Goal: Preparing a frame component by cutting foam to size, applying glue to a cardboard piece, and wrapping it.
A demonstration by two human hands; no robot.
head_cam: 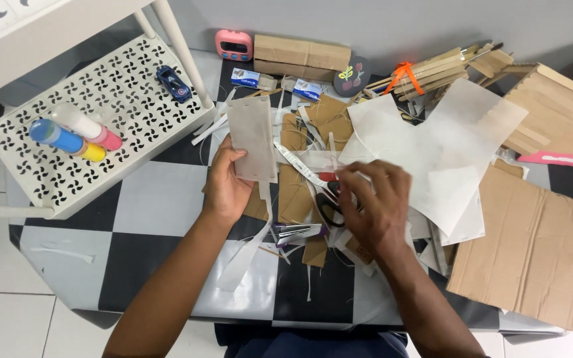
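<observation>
My left hand (225,187) holds up a grey rectangular piece of card (252,138) by its lower edge, above the checkered table (154,212). My right hand (374,204) reaches down over black-handled scissors (329,202) that lie among paper strips and brown card scraps; its fingers curl at the handles, and whether it grips them I cannot tell. A narrow white paper strip (298,163) runs diagonally between the two hands.
A white perforated shelf (121,99) at left carries paint bottles (74,136) and a small blue toy car (173,83). White paper sheets (445,146), corrugated cardboard (538,252), a wooden stick bundle (426,73), a pink timer (233,44) and small boxes crowd the right and back.
</observation>
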